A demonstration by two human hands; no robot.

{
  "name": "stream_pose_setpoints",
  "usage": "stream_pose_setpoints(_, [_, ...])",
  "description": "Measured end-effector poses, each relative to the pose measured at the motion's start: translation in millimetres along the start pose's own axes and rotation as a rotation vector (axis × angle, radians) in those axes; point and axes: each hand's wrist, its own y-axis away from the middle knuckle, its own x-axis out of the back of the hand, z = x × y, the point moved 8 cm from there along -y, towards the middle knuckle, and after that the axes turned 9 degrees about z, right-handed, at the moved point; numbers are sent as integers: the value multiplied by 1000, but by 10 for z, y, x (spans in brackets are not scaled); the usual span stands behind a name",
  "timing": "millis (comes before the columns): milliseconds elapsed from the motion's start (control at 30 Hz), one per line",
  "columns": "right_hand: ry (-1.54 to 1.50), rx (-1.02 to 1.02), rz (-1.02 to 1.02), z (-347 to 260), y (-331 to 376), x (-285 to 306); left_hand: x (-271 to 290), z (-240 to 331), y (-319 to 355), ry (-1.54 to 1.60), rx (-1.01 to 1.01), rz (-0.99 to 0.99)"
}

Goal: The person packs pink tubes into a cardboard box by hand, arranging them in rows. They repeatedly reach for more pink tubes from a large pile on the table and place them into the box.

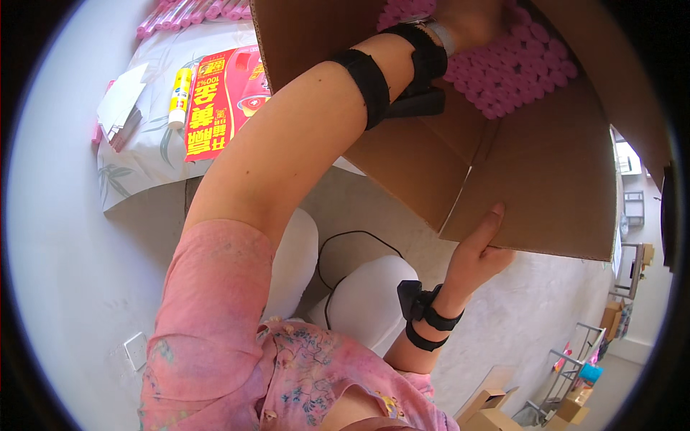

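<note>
A large open cardboard box [553, 172] fills the upper right, tilted toward me. Packed inside are many pink round-ended tubes [514, 68], standing close together. My left arm reaches across into the box, and my left hand [471, 21] is over the tubes at the top edge. Its fingers are hidden in shadow, so I cannot see what they touch. My right hand [478, 255] grips the lower edge of a box flap, thumb on the inner face and fingers behind it. Both forearms wear black straps with small devices.
To the left, a table with a leaf-patterned cover [136, 176] bears a red printed packet [215, 118], a yellow-and-white glue stick [180, 99], white papers [122, 100] and a row of pink tubes [190, 14]. A black cable [359, 232] loops near my knees. Shelving [575, 359] and cartons [496, 419] stand right.
</note>
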Motion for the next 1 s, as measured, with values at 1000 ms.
stream_pose_setpoints(1000, [6,-5,-47,-41,-16,0,1413,-98,840,-284,202,-598])
